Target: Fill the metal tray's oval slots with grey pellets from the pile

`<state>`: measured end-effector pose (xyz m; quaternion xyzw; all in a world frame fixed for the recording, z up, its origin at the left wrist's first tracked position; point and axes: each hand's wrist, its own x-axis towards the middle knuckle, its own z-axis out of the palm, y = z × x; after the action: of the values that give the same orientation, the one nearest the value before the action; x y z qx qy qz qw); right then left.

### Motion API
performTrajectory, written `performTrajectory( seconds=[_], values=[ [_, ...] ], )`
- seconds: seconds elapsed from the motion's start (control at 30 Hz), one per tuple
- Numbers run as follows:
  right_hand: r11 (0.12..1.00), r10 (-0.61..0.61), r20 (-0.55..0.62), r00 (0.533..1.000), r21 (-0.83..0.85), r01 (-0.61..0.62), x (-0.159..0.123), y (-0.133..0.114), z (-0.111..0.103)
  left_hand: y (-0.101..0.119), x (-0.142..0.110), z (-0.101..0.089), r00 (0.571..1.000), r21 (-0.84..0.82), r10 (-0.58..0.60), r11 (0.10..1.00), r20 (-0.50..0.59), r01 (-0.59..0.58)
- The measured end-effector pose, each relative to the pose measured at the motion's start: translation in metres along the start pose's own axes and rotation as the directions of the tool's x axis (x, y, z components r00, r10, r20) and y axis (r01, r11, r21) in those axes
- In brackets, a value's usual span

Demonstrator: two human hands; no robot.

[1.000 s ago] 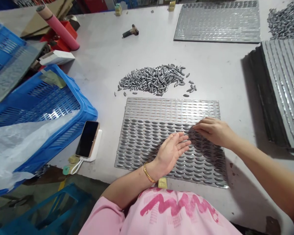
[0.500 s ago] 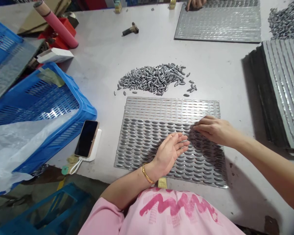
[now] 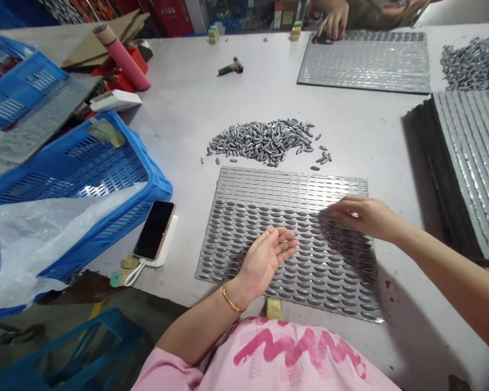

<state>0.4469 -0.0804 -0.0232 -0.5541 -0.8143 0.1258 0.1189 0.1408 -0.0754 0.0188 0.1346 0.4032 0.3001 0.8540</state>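
Observation:
A flat grey tray (image 3: 293, 191) with rows of narrow slots lies before me. Oval grey metal pieces (image 3: 309, 260) fill its nearer rows; the farther rows show bare slots. My left hand (image 3: 264, 258) is over the tray's middle, palm turned up and inward, fingers stretched, with nothing visible in it. My right hand (image 3: 362, 217) is at the right side of the tray, by the last filled row. Its fingertips are pinched together and a little blurred, so what they hold is hidden. Beyond the tray lies a loose heap of the same oval pieces (image 3: 264, 141).
Left are a blue crate (image 3: 158, 182) with plastic sheeting and a phone (image 3: 154, 230) on a white power bank. A stack of slotted trays (image 3: 472, 174) stands right. Across the table, another person's hand (image 3: 334, 21) touches a similar tray (image 3: 362, 68). A dark T-shaped tool (image 3: 231, 67) lies farther back.
The view has tilted up, showing more of the far side. My left hand has drawn slightly left, away from my right hand. The right hand stays by the same row, still pinched.

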Motion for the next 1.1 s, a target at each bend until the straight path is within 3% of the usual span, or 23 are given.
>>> performTrajectory(
  seconds=[0.07,0.17,0.23,0.3,0.43,0.7,0.8,0.9,1.1],
  values=[
    [0.987,0.157,-0.071,0.985,0.031,-0.155,0.015,0.015,-0.005,0.005,-0.002,-0.004,1.0,0.004,0.012,1.0,-0.002,-0.012],
    [0.937,0.337,-0.187,0.923,-0.025,-0.347,0.05,0.047,-0.008,0.01,-0.003,-0.007,1.0,0.002,0.023,1.0,0.004,-0.023],
    [0.922,0.377,-0.173,0.91,-0.023,-0.387,0.076,0.068,-0.006,0.012,-0.003,-0.007,0.999,-0.004,0.03,1.0,0.014,-0.03],
    [0.911,0.41,-0.07,0.909,-0.017,-0.412,0.1,0.082,0.0,0.014,-0.004,-0.007,0.999,-0.012,0.033,0.999,0.023,-0.033],
    [0.925,0.378,0.059,0.924,-0.077,-0.373,0.143,0.088,0.016,0.016,-0.004,-0.01,0.999,-0.011,0.041,0.999,-0.007,-0.041],
    [0.967,0.226,-0.088,0.97,-0.1,-0.234,0.224,0.095,0.021,0.019,0.002,-0.018,0.995,-0.01,0.084,0.996,-0.063,-0.084],
    [0.977,0.152,-0.183,0.971,-0.121,-0.176,0.232,0.096,0.026,0.019,0.005,-0.017,0.993,-0.004,0.085,0.996,-0.079,-0.086],
    [0.962,0.181,-0.256,0.95,-0.154,-0.225,0.226,0.091,0.028,0.022,0.006,-0.013,0.992,-0.004,0.091,0.996,-0.082,-0.092],
    [0.913,0.321,-0.205,0.924,-0.192,-0.36,0.214,0.07,0.017,0.025,0.004,-0.009,0.994,-0.003,0.087,0.996,-0.065,-0.087]
  ],
)
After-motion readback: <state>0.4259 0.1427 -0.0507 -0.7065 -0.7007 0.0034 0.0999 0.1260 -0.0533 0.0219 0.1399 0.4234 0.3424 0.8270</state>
